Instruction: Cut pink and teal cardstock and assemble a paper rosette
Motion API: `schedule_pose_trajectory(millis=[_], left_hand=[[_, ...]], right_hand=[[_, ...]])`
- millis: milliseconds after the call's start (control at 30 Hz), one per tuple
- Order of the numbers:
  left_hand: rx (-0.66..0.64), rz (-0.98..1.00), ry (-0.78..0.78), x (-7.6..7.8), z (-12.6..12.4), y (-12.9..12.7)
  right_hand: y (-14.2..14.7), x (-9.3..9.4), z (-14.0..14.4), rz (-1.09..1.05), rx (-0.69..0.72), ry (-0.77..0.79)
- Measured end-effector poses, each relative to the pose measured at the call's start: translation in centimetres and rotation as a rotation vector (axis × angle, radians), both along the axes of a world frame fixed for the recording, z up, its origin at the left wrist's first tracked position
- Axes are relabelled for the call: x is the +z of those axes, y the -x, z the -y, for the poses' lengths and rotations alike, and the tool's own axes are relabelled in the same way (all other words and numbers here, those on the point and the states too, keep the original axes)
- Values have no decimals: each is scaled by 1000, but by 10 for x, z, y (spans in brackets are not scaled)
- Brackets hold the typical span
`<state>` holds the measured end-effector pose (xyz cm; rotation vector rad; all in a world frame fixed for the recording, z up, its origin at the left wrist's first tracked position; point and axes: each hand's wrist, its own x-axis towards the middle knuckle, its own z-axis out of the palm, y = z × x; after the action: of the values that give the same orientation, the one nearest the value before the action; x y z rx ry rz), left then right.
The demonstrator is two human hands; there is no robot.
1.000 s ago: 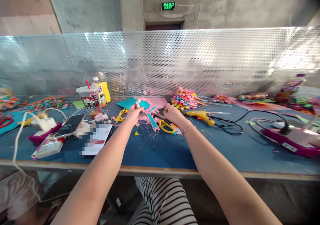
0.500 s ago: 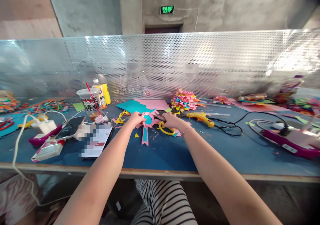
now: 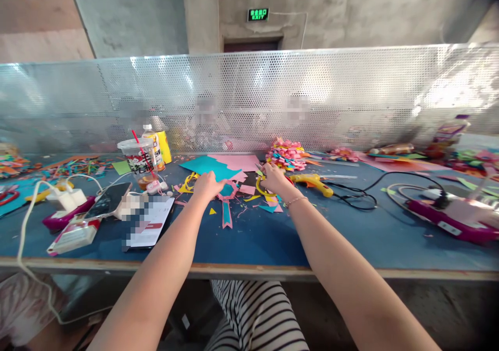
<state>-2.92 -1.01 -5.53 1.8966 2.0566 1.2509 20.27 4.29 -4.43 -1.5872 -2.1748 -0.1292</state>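
Left hand: touching our pink-and-blue paper rosette; we cannot tell how tightly.
Right hand: we have it curled closed around yellow-handled scissors.

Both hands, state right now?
Left hand: at the pink-and-blue paper rosette; grip can't be told.
Right hand: closed on the yellow-handled scissors.

1 head-worn camera faces forward and down, close over the blue table.

You can pass over the bare tabletop between your forearms; a glue gun blocks the right of your right hand, a paper pom-pom its far side.
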Motion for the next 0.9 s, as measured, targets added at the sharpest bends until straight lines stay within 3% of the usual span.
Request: schedule_pose_trajectory(millis=[100, 233, 433, 733, 900], left_hand=[[56, -294, 3, 0, 1, 2], [-13, -490, 219, -7, -4, 8], [-71, -509, 408, -15, -14, 13], [-23, -531, 297, -9, -11, 14], [-8, -564, 322, -9, -9, 12]], right_hand=[[-2, 0, 2, 77, -23, 96], [-2, -1, 5, 148, -55, 141], [1, -1, 7, 224, -45, 173], [1, -2, 2, 232, 13, 112], [9, -3, 7, 226, 199, 72]])
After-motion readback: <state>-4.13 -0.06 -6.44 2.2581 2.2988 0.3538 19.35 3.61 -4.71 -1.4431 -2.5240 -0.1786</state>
